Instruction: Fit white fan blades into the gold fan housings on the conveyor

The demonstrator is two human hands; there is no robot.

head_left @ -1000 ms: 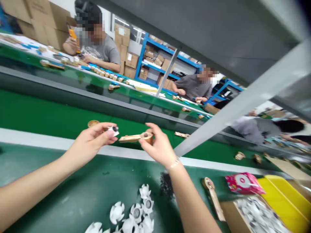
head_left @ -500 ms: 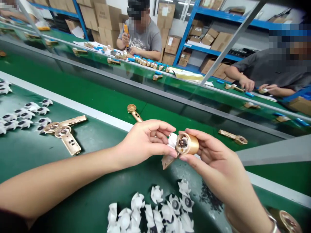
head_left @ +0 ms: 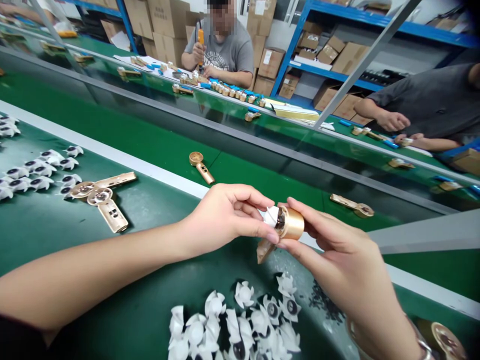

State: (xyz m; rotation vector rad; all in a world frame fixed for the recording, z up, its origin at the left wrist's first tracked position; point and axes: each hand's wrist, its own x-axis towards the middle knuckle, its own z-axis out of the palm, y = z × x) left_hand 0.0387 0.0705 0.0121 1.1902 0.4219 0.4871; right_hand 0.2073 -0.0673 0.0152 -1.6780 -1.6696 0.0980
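Note:
Between thumb and fingers, my left hand (head_left: 228, 215) pinches a white fan wheel (head_left: 270, 217) at the open end of a gold round housing (head_left: 293, 223). My right hand (head_left: 330, 245) grips that housing from the right, and its handle (head_left: 264, 250) points down toward the table. The wheel's right edge meets the housing's opening; how deep it sits is hidden by my fingers. Below the hands lies a pile of white fan wheels (head_left: 243, 294). Two gold handheld shells (head_left: 112, 215) rest on the green table left of my hands.
More white fan wheels (head_left: 41, 170) lie at the left. Beyond the white edge strip, a green belt (head_left: 150, 145) carries gold shells (head_left: 202, 169). Across the line, two people (head_left: 225, 55) handle parts. A grey metal bar (head_left: 427, 235) stands at the right.
My left hand has brought the fan wheel against the housing's opening, and the housing has turned to face more leftward. Gold shells on the belt have shifted left.

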